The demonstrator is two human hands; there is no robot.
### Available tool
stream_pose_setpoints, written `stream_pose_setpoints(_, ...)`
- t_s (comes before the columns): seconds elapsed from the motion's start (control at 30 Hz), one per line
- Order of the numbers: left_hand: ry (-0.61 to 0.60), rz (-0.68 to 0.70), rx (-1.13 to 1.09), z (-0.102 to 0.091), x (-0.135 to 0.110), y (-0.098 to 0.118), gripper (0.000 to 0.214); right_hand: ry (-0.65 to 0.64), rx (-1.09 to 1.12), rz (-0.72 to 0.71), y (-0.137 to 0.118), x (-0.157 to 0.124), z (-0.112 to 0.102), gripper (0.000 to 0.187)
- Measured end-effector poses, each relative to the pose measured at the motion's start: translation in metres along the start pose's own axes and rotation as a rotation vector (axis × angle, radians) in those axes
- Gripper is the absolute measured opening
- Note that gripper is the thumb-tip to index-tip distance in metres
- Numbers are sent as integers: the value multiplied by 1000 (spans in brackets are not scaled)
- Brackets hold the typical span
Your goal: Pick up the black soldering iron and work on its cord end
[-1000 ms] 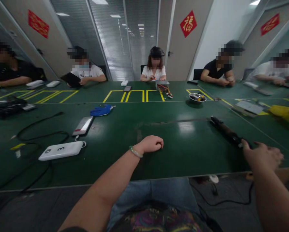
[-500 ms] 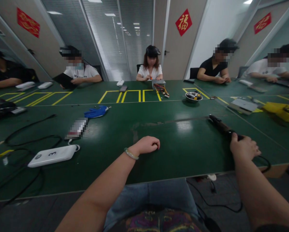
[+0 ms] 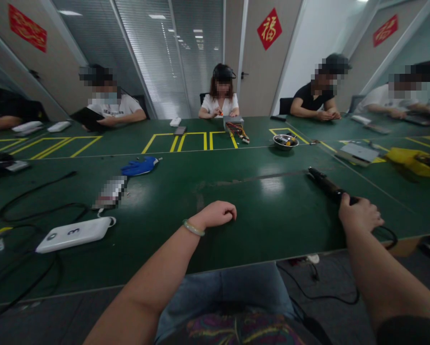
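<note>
My left hand rests on the green table with its fingers curled in, and nothing shows in it; a pale bangle is around that wrist. Off to the right, a black electric screwdriver lies on the table, its tip pointing away from me and to the left. My right hand is closed over the screwdriver's rear end, so that part is covered. A black cord comes out beyond the hand and bends toward the table's front edge.
On the left are a white power bank, a phone, a blue glove and black cables. Farther off stand a metal bowl of parts and a grey power supply with wires. A yellow bag lies right. Several people sit opposite.
The whole view has shifted slightly, so most things sit a little farther left. Both hands keep their poses, and the screwdriver stays on the table under my right hand.
</note>
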State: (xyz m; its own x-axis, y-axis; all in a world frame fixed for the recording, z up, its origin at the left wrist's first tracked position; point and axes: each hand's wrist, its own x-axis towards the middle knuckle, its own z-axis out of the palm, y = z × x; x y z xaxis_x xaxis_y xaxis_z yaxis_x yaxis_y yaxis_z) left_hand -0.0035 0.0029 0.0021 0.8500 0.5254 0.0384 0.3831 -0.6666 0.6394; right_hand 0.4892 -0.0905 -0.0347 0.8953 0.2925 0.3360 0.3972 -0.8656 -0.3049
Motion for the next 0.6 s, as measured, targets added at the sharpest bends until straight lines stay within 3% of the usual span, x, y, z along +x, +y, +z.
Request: stream_pose_setpoints(0.6, -88, 23, 17, -11, 4, -3, 24, -3, -33, 23, 2, 11, 10, 69)
